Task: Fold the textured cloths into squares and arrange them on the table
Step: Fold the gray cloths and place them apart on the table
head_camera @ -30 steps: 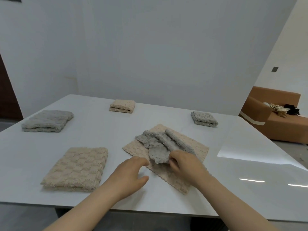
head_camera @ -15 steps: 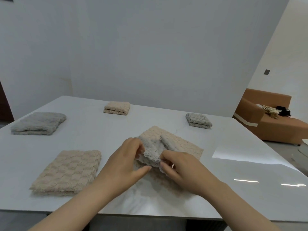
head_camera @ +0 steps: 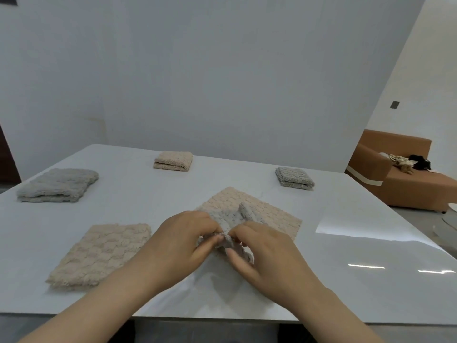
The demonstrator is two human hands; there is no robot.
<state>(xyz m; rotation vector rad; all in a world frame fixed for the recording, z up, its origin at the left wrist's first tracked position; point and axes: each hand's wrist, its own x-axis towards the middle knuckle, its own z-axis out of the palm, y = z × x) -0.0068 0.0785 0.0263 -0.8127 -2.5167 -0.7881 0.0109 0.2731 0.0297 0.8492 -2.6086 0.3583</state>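
grey textured cloth (head_camera: 230,219), still crumpled, lies near the middle of the white bench (head_camera: 138,199), a little toward its near edge, on top of a flat beige textured cloth (head_camera: 269,214) spread out cornerwise. the left hand (head_camera: 183,241) and right hand (head_camera: 267,253) both pinch the grey cloth's near edge between thumb and fingers, close together.

four folded cloths are already set out:
- a beige square (head_camera: 101,253) toward the near left corner
- a grey one (head_camera: 58,185) by the left edge
- a beige one (head_camera: 173,160) at the far edge
- a grey one (head_camera: 294,180) toward the far right corner

the step in hand looks like finding the grey cloth's corners. next, i judge, the hands must draw apart to open it flat before folding, without dragging the beige cloth beneath.
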